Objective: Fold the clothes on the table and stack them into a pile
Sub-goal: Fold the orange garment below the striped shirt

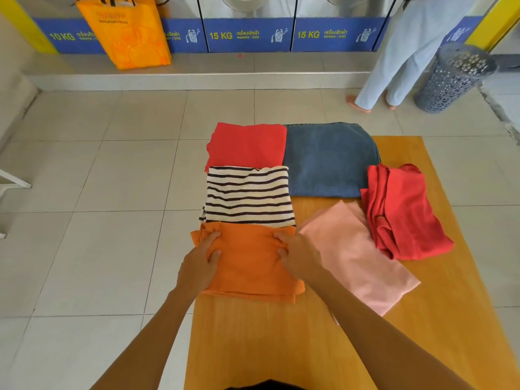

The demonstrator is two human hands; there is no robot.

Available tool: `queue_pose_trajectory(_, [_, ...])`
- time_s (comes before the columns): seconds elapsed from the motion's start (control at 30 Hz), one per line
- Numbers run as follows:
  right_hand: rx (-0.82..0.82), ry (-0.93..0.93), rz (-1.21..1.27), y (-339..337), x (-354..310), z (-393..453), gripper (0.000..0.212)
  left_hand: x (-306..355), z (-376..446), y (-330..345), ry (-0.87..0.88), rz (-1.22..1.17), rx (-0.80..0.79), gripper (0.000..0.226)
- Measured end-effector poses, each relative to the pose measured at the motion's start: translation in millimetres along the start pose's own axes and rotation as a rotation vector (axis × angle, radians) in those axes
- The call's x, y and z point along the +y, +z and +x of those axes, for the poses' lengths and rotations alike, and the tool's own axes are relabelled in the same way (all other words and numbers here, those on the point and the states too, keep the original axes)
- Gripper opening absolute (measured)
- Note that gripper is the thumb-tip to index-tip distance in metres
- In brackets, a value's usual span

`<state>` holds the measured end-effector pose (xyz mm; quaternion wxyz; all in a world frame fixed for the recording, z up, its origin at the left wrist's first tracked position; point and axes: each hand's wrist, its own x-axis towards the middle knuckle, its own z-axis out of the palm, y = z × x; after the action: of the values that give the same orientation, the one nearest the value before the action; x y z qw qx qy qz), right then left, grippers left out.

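Blue strip (180,35) under washing machines (247,4): "10 KG" left, "15 KG" twice, small "WASHER" plus non-Latin script, unreadable. Orange bag (126,32): print blurred, illegible.

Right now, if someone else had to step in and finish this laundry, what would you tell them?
Left hand and right hand both grip the folded orange garment at the table's near left.
Folded: striped top, red garment, blue jeans.
Pink cloth lies flat; the red shirt looks loosely bunched.
Left: fold those two, then stack everything into a pile.
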<state>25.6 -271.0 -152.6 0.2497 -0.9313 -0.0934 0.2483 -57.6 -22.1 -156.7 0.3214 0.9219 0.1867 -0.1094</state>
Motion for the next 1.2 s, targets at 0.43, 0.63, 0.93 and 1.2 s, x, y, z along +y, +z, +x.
queue_pose_trajectory(0.43, [0.021, -0.027, -0.123, 23, 12, -28, 0.045, -10, -27, 11, -0.08, 0.036, -0.013, 0.05])
queue_pose_trajectory(0.63, [-0.04, 0.011, -0.168, 13, 6, -39, 0.05, -8, -23, 6, -0.088, 0.068, -0.1, 0.059])
queue_pose_trajectory(0.93, [-0.04, -0.02, -0.111, 18, 17, -117, 0.057, -37, -72, 18, -0.062, -0.038, 0.03, 0.068])
queue_pose_trajectory(1.2, [-0.023, 0.129, -0.061, 45, 2, -151, 0.077, -21, -79, 12, -0.019, -0.026, 0.081, 0.061])
